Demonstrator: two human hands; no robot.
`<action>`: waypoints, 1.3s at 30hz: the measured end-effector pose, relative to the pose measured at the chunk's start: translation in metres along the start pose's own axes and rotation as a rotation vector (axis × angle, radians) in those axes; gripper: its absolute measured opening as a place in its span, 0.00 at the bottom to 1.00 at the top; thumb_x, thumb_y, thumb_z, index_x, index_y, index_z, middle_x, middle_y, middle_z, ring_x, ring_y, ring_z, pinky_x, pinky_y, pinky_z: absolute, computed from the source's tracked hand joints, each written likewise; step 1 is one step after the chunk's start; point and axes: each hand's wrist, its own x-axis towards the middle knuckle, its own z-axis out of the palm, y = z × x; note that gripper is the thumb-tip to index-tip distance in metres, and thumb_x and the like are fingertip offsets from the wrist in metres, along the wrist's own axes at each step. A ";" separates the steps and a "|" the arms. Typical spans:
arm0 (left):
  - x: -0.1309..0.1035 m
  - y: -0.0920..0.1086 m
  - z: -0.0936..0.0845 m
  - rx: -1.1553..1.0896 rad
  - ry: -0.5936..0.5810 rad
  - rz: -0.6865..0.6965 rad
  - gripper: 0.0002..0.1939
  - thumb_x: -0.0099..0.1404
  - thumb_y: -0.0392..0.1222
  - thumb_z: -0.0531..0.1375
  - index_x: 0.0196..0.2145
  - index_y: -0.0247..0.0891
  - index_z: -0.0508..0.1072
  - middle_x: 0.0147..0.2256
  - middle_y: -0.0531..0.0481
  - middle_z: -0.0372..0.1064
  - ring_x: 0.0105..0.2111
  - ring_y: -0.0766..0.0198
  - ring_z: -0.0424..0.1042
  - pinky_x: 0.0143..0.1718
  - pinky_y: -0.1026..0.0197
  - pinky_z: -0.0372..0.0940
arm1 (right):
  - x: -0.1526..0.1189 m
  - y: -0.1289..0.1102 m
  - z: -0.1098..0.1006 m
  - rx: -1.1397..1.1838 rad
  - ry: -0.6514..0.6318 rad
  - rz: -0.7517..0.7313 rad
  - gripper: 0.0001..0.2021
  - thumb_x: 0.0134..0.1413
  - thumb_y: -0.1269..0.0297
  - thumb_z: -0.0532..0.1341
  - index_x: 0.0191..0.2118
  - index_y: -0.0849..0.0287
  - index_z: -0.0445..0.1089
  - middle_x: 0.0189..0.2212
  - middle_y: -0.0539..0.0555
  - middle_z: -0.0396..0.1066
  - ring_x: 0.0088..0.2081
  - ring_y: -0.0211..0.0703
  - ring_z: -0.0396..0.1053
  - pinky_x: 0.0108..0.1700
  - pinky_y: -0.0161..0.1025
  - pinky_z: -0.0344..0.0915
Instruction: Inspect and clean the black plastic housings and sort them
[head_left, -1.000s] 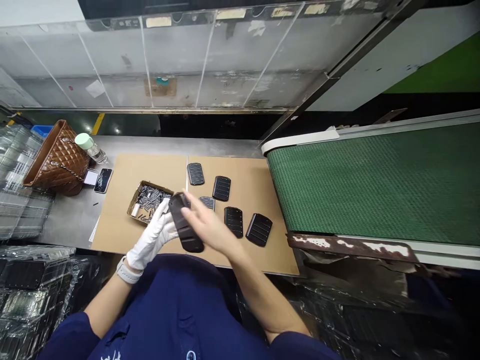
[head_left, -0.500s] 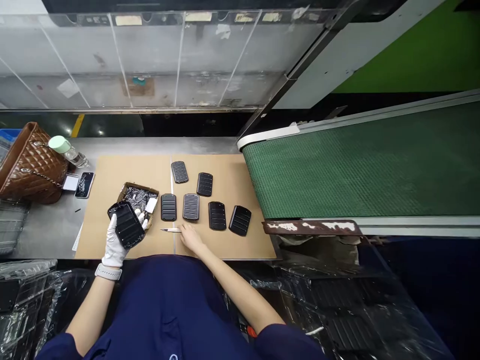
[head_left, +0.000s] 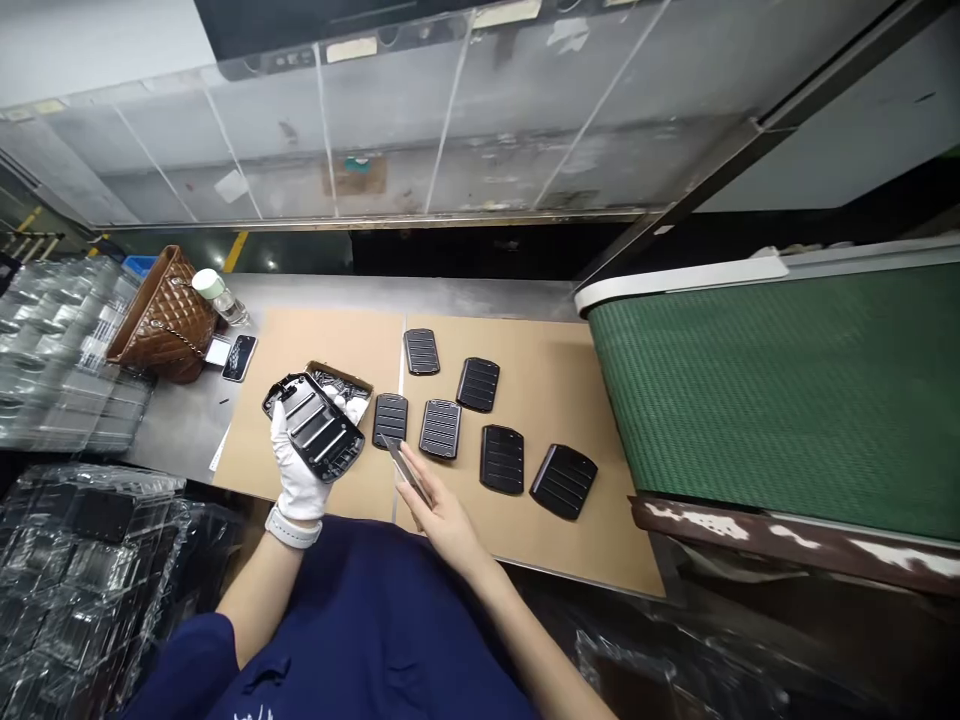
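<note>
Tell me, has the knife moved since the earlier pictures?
Yes: it lay on the cardboard, below the black cover nearest the box; now the knife, in the right hand, points up, overlapping that cover's lower edge.

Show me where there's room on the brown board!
There's room at upper right, between black panels and the green belt, and behind the small box. It's crowded around the left hand, right hand and nearest panels.

Box of small dark pieces [head_left: 340, 378] partly hidden behind the held black cover [head_left: 318, 424], green conveyor belt [head_left: 780, 390] cut off at right, dark panel [head_left: 300, 30] cropped at top, lettering on blue shirt [head_left: 360, 620] cropped below, contents of stacked clear trays [head_left: 67, 350] indistinct.
</note>
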 end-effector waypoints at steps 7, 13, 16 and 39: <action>-0.019 0.005 0.035 -0.137 -0.210 -0.004 0.22 0.62 0.59 0.54 0.43 0.42 0.74 0.39 0.49 0.73 0.40 0.62 0.72 0.50 0.55 0.66 | 0.000 -0.073 -0.008 -0.179 0.027 -0.171 0.18 0.59 0.59 0.58 0.54 0.52 0.69 0.51 0.54 0.72 0.51 0.50 0.71 0.54 0.48 0.69; -0.024 -0.009 0.040 0.087 -0.142 -0.076 0.26 0.58 0.63 0.56 0.42 0.39 0.75 0.41 0.46 0.74 0.46 0.55 0.72 0.51 0.52 0.65 | 0.017 -0.101 -0.008 -0.189 0.080 -0.321 0.18 0.61 0.63 0.56 0.56 0.50 0.67 0.49 0.53 0.73 0.49 0.47 0.72 0.51 0.43 0.72; -0.029 -0.020 0.041 0.113 -0.089 -0.095 0.27 0.54 0.63 0.59 0.43 0.40 0.76 0.46 0.45 0.73 0.55 0.50 0.66 0.56 0.50 0.62 | 0.031 -0.115 -0.001 -0.225 0.033 -0.400 0.20 0.61 0.64 0.56 0.58 0.49 0.65 0.52 0.51 0.71 0.54 0.48 0.69 0.55 0.45 0.69; -0.037 -0.025 0.046 -0.038 -0.035 -0.176 0.25 0.49 0.57 0.64 0.40 0.38 0.77 0.48 0.44 0.73 0.59 0.47 0.60 0.60 0.49 0.58 | 0.042 -0.117 0.015 -0.249 0.043 -0.422 0.19 0.62 0.65 0.55 0.58 0.53 0.66 0.51 0.53 0.72 0.52 0.46 0.70 0.57 0.43 0.66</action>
